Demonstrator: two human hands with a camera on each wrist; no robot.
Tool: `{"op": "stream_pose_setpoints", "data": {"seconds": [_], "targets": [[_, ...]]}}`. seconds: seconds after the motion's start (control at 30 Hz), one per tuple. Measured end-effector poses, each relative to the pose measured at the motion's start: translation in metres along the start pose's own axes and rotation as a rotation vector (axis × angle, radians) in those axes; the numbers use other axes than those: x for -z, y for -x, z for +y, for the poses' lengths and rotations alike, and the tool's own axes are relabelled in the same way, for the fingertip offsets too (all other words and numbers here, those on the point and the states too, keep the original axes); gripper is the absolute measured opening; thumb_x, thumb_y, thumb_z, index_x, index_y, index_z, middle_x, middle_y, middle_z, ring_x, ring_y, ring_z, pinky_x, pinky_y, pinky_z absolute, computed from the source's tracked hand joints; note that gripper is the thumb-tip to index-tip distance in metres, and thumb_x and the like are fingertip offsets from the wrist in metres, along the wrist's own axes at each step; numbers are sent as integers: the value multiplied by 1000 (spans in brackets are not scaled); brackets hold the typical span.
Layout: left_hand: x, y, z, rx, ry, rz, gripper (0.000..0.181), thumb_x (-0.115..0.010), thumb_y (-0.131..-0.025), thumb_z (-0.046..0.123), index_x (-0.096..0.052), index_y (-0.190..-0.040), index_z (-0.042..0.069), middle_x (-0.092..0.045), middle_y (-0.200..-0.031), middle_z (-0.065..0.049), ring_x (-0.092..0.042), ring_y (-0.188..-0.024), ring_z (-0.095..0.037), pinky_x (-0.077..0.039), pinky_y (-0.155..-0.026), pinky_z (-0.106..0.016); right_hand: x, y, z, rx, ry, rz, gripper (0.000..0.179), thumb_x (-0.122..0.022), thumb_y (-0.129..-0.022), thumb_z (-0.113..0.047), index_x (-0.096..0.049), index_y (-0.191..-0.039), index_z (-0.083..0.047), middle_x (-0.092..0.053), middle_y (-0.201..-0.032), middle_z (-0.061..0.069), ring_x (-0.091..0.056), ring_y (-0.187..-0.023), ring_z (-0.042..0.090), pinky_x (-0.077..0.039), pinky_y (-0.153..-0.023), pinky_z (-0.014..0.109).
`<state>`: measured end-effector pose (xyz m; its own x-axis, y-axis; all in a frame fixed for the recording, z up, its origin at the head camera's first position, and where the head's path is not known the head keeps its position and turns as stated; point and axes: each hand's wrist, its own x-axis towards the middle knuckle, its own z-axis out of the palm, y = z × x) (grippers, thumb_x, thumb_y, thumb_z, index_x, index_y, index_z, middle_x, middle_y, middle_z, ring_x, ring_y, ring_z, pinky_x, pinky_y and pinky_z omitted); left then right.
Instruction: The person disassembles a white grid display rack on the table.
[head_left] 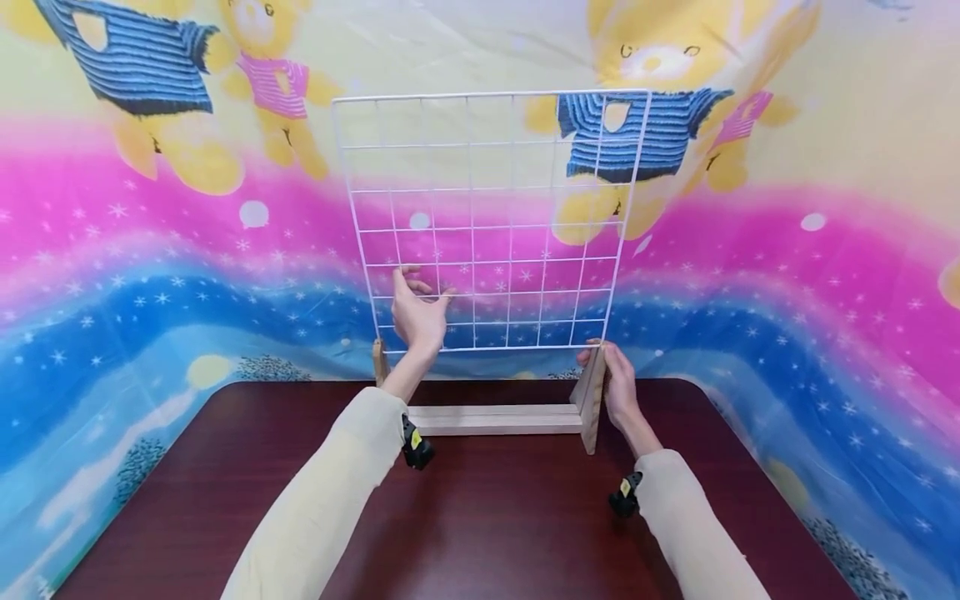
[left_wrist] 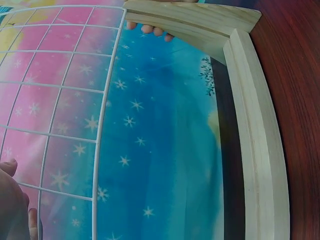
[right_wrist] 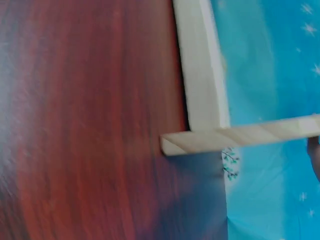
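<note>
A white wire grid panel (head_left: 491,227) stands upright on a wooden stand (head_left: 495,419), its bottom corners meeting the tops of the two side pieces. My left hand (head_left: 420,315) holds the grid at its lower left, with curled fingers and thumb among the wires. Only part of that left hand (left_wrist: 12,205) shows in the left wrist view. At the right end, my right hand (head_left: 619,385) grips the top of the wooden side piece (head_left: 594,400), fingers reaching behind it. The right wrist view shows that side piece (right_wrist: 240,139) edge-on, with a sliver of the hand at the border.
The stand rests toward the back of a dark red-brown table (head_left: 487,517). Behind it hangs a colourful cloth (head_left: 247,275) printed with bears and stars. A dark wrist camera (head_left: 416,443) is strapped at the left sleeve, another (head_left: 624,496) at the right.
</note>
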<state>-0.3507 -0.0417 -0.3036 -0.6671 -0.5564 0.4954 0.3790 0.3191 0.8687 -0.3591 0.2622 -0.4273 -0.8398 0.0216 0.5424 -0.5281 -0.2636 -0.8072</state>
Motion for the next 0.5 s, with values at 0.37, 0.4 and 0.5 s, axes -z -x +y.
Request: {"op": "stream_pose_setpoints", "data": {"seconds": [0.37,0.4,0.5], "targets": [[-1,-3,5,-16,-18,-8,57,-86,-74,23,-52,-119,19,-58,-85,-3,-65,-78,-16,-46,-72,-42,39,-9,-7,-318,-188,-398,42,-24,-108,-22,-42,-141,-5,-58,-131,12,-44,-130,25,-23,-108,45],[-1,-3,5,-20,-18,-9,57,-85,-74,24,-52,-119,19,-58,-85,-4,-65,-78,-16,-46,-72,-42,43,-10,-7,-349,-220,-444,42,-21,-108,-20,-39,-144,-7,-53,-138,13,-39,-134,25,-19,-109,45],[-1,-4,4,-28,-22,-10,57,-85,-74,26,-51,-119,19,-58,-86,-5,-65,-78,-16,-46,-72,-42,54,-16,-6,-404,-289,-566,45,-19,-107,-13,-27,-151,-7,-35,-151,17,-24,-142,26,-13,-110,44]]}}
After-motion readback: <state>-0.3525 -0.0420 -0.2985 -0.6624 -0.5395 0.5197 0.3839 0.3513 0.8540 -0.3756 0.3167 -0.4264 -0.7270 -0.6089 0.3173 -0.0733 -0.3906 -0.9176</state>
